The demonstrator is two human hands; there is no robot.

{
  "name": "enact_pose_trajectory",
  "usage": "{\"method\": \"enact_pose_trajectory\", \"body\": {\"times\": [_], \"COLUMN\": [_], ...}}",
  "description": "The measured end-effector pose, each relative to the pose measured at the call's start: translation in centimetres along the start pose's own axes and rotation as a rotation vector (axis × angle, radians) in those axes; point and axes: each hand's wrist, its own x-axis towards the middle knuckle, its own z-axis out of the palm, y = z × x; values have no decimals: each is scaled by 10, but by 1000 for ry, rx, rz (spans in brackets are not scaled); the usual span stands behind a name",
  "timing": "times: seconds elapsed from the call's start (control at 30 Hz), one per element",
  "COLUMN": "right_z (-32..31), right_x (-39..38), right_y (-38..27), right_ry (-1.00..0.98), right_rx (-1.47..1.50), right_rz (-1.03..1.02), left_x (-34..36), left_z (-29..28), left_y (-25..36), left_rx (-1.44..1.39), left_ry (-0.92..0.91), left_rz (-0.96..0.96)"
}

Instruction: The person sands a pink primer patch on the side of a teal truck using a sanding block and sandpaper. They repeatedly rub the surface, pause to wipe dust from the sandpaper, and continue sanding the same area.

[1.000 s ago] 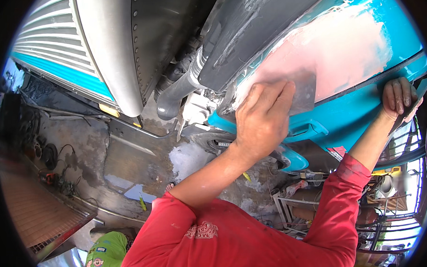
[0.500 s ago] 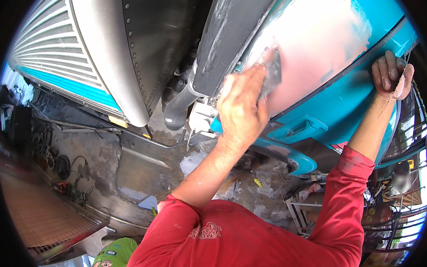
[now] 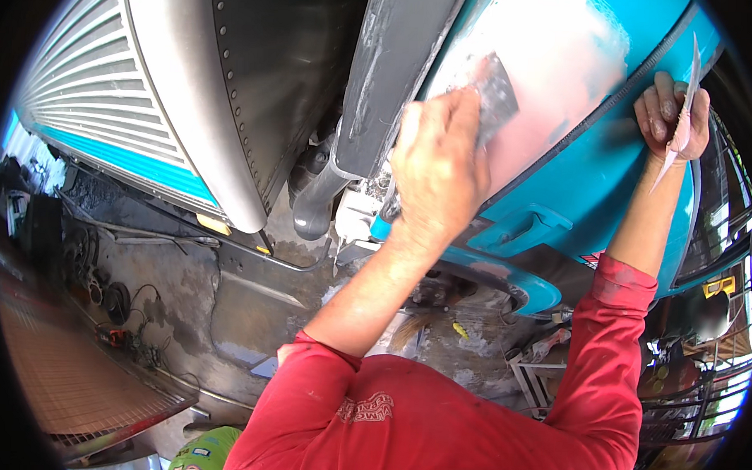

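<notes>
A turquoise vehicle body panel (image 3: 593,180) carries a broad patch of white and pink body filler (image 3: 556,71). My left hand (image 3: 441,158) is closed around a flat grey filler spreader (image 3: 498,102), whose blade lies against the patch. Pink smears mark the blade. Further right, my right hand (image 3: 668,113) grips a thin board (image 3: 686,117) smeared with pink filler, seen nearly edge-on. It is held in front of the panel, beyond a dark seam. Below the patch, a turquoise door handle (image 3: 521,228) is set into the panel.
A silver ribbed panel (image 3: 162,87) with a riveted edge stands at left. A dark grey post (image 3: 390,78) borders the filled panel. Below lies a stained concrete floor (image 3: 249,313) with cables and tools at left. Someone in green (image 3: 203,453) is at the lower left.
My left hand has moved the spreader slightly right over the filler, its blade now showing broader. My right hand has turned the board more upright. The whole view has shifted a little.
</notes>
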Motion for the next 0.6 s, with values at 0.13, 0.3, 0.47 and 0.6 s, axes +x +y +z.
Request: {"method": "enact_pose_trajectory", "body": {"times": [0.13, 0.3, 0.47, 0.6], "right_z": [-3, -11, 1, 12], "right_x": [2, 6, 4, 14], "right_y": [0, 3, 12, 5], "right_ry": [31, -198, 532, 459], "right_rx": [21, -132, 147, 227], "right_rz": [-5, -11, -83, 98], "left_x": [-18, -11, -8, -16], "left_z": [-8, -27, -31, -34], "left_y": [4, -20, -25, -39], "left_rx": [-167, -92, -308, -341], "left_ry": [-89, 22, -51, -72], "left_rz": [-23, -223, -485, -522]}}
